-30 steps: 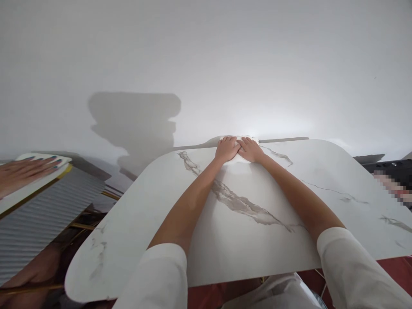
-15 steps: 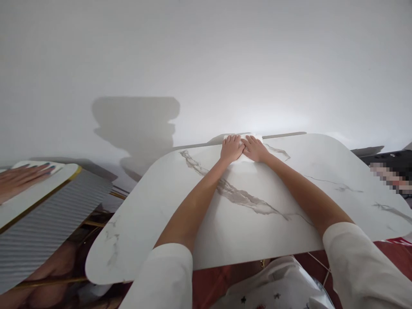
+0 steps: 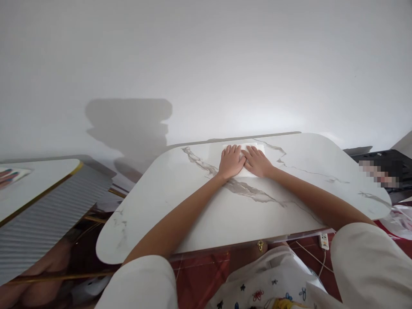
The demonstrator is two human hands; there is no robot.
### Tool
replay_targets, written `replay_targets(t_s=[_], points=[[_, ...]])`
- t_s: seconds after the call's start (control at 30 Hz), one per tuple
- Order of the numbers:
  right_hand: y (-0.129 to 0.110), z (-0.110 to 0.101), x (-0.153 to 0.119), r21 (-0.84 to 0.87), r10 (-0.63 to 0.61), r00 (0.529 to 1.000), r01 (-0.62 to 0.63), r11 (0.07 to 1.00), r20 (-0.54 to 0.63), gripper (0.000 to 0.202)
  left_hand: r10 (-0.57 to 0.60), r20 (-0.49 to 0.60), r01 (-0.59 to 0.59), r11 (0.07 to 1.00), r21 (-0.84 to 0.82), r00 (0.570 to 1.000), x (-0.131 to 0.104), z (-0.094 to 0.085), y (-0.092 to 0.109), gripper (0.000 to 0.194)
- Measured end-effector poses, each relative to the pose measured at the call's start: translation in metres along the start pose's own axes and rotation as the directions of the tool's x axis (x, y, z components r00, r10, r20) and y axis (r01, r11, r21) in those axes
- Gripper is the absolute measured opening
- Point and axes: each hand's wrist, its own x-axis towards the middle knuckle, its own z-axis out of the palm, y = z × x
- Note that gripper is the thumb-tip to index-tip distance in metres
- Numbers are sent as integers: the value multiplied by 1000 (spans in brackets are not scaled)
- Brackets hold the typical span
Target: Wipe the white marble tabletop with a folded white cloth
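Note:
A white folded cloth or wipe [image 3: 247,172] lies on the white marble-patterned tabletop [image 3: 225,223], a short way in from the wall-side edge. Flat on its left part rests my left hand [image 3: 231,162], fingers stretched forward. My right hand [image 3: 257,161] presses on the right part, also with straight fingers. The two thumbs meet or overlap over the middle of the cloth. Both palms cover much of it, so only its borders and a strip between the hands show.
A gold-edged table [image 3: 48,171] with ribbed sides stands to the left; another person's blurred hand [image 3: 8,177] is on it. A plain wall [image 3: 206,64] rises behind. At right are a black object [image 3: 402,161] and, below, a power strip [image 3: 323,241].
Both my hands have drawn the cloth back from the wall-side edge toward me. At left, the other person's hand has slid farther out of view.

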Motion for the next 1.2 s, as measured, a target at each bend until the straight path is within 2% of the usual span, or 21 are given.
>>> replay_targets(t_s=[0.33, 0.47, 0.63, 0.87, 1.0, 1.2], points=[[-34, -17, -50, 13, 21, 997, -22, 1000, 72, 57, 10, 46, -9, 1000, -29, 999, -52, -17, 16, 53], [-47, -23, -70, 25, 20, 996, -22, 999, 83, 58, 15, 28, -14, 999, -42, 1000, -77, -23, 21, 52], [-68, -26, -104, -2, -33, 999, 33, 999, 17, 58, 57, 3, -57, 998, -26, 998, -113, -30, 27, 53], [-90, -30, -146, 13, -60, 996, 61, 998, -61, 58, 55, 61, -54, 999, -5, 997, -157, -43, 42, 56], [-86, -34, -160, 11, -68, 997, 68, 998, -30, 60, 40, 89, -38, 999, -21, 995, -165, -43, 54, 58], [-67, -40, -176, 10, -11, 1000, 11, 1000, -6, 60, 104, 99, -95, 991, -91, 990, -155, -38, 75, 58]])
